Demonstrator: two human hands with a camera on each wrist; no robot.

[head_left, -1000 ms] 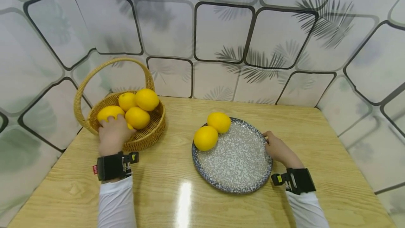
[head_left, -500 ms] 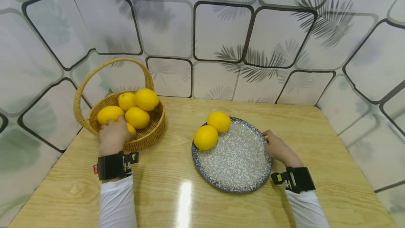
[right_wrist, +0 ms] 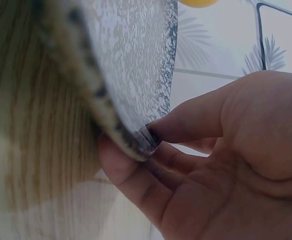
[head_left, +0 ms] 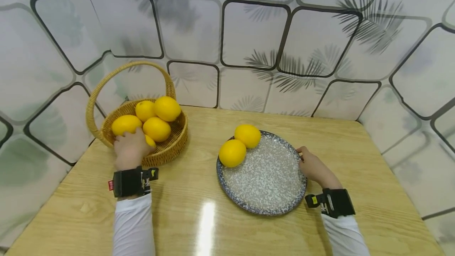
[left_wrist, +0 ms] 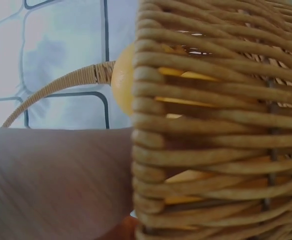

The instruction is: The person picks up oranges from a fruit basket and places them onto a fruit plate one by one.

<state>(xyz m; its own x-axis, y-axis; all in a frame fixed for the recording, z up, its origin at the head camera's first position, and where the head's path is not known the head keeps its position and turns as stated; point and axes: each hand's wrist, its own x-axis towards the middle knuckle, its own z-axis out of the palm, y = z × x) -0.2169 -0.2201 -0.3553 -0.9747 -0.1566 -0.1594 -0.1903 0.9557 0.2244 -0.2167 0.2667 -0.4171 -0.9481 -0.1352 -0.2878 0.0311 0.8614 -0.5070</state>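
My left hand (head_left: 130,149) reaches over the near side of the wicker basket (head_left: 174,143), its fingers down among the oranges. An orange (head_left: 151,141) shows beside and under that hand; the fingertips are hidden, so I cannot tell whether they grip it. The woven wall (left_wrist: 221,112) covers most of the hand in the left wrist view, with yellow showing through the gaps. My right hand (head_left: 314,167) pinches the right rim of the speckled round plate (head_left: 266,181), thumb above and fingers below the edge (right_wrist: 131,142). Two oranges (head_left: 232,153) sit together at the plate's upper left.
Several more oranges (head_left: 156,129) fill the basket, whose tall arched handle (head_left: 95,98) rises at its back and left. Basket and plate stand on a wooden table (head_left: 181,216). Patterned walls (head_left: 254,34) enclose the table at the back and both sides.
My left fingers, earlier spread over the left orange, have drawn back and down among the fruit. The right hand and plate hold still; the view has shifted slightly.
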